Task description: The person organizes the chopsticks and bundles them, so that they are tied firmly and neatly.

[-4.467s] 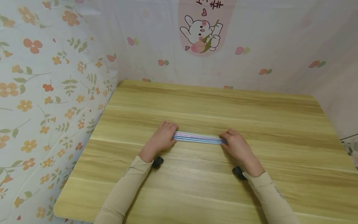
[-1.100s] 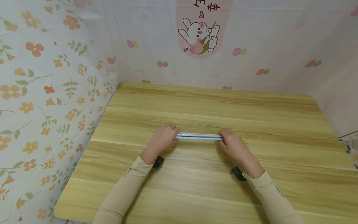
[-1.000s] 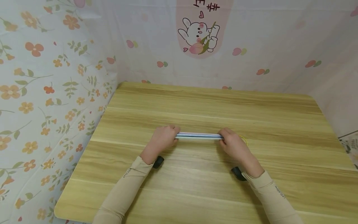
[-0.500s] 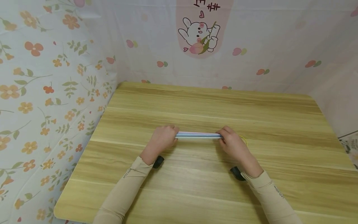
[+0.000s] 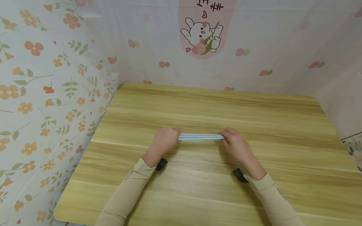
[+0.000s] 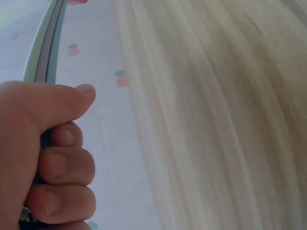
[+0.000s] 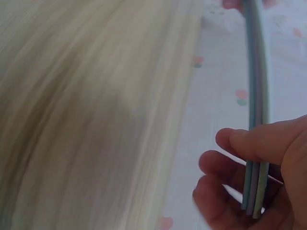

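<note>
A bundle of long thin pastel strips (image 5: 200, 136), in blue, lavender, pink and pale green, stretches level between my two hands above the table. My left hand (image 5: 166, 139) grips its left end; in the left wrist view the fingers curl round the strips (image 6: 44, 45) with the thumb across them. My right hand (image 5: 237, 144) holds the other end. In the right wrist view the thumb presses the strips (image 7: 257, 91) against the curled fingers, and their ends show below the thumb. A thin yellow loop (image 5: 247, 142) shows just beyond my right hand; whether it touches the bundle I cannot tell.
Beneath my hands lies a wood-grain table (image 5: 195, 188) with rounded corners. A white printed cloth (image 5: 152, 37) hangs behind it, and a flowered cloth (image 5: 53, 103) runs along the left side. Black devices (image 5: 240, 175) sit at both wrists.
Since the earliest frame, the strips have drawn from a wider flat spread into a narrower bundle, and the yellow loop has come into view. Lately my right fingers have shifted slightly along the strips.
</note>
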A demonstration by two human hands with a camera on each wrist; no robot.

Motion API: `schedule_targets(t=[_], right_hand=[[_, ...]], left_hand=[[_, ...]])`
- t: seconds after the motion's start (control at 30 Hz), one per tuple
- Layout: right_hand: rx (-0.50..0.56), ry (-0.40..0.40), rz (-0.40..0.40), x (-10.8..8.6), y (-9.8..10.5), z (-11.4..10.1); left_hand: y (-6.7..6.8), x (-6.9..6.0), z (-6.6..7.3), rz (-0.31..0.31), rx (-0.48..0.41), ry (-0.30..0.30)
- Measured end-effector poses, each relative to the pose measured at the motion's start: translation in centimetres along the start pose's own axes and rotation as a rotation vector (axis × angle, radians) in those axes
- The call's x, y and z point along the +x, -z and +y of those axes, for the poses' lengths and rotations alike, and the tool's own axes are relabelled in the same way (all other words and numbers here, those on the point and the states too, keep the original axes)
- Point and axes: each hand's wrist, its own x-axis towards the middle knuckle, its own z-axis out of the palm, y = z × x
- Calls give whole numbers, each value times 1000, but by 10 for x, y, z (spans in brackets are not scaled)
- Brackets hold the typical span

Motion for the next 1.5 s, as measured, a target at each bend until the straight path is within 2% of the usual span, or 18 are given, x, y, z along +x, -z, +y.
schedule_targets(t=[0.13,0.23,0.33,0.43,0.57,0.77,0.9,1.03,1.3,1.5], right_hand=[[188,-138,-44,0,8,4],[378,-190,-90,0,13,7],[543,-243,-130,0,16,9],[617,-271,-125,0,17,8],[587,-238,-85,1,17,4],[399,-184,-11,3,16,-2],[328,-127,27,4,14,-4],[297,-85,47,5,14,-7],[266,-68,76,5,13,-8],[236,-64,75,5,12,-11]], left_hand=[[0,-1,1,58,8,-22],[1,-1,2,97,13,-38],[3,0,2,90,2,-44],[4,0,2,68,-14,-45],[7,1,3,53,-19,-34],[12,3,4,48,12,-28],[11,3,4,68,19,-38],[10,2,3,112,22,-60],[10,1,2,187,67,-99],[11,0,-1,206,124,-122]])
